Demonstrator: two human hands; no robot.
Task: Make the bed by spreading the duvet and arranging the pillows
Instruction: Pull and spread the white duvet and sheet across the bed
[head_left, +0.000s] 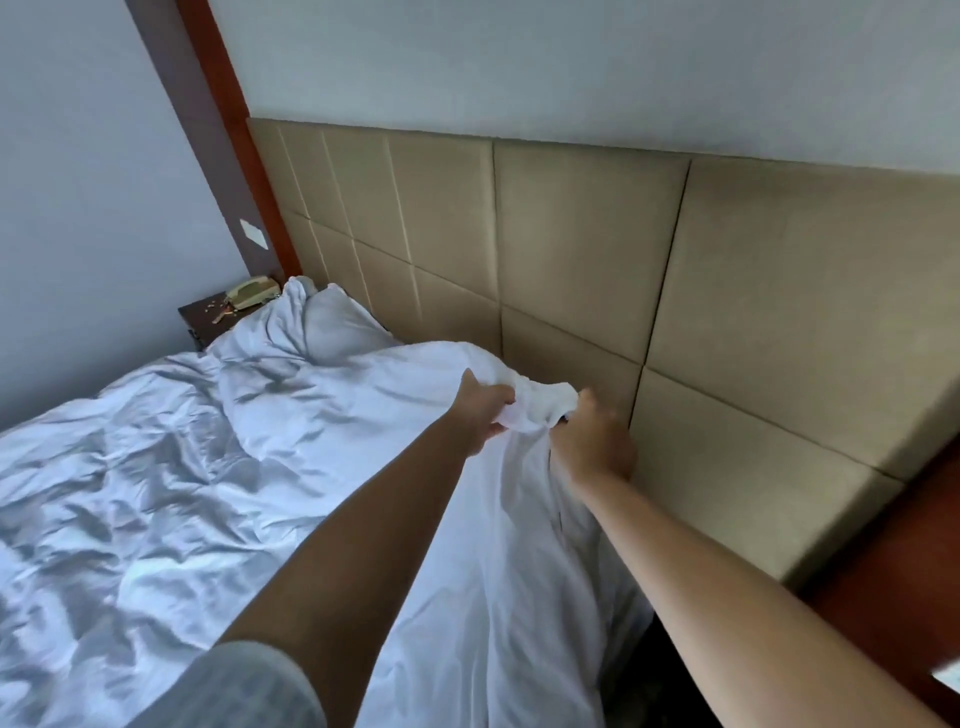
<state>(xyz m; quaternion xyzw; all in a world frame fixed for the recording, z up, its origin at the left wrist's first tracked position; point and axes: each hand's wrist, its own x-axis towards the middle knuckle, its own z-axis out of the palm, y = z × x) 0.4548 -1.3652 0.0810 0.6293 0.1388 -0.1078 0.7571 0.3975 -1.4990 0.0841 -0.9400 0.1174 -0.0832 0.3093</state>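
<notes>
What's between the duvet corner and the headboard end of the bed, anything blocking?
Nothing visible. Both the left hand and right hand grip the duvet corner, already close to the headboard. A pillow lies farther along, at the far side.

Left hand (480, 415) and right hand (592, 441) grip the white duvet (322, 415) corner
</notes>
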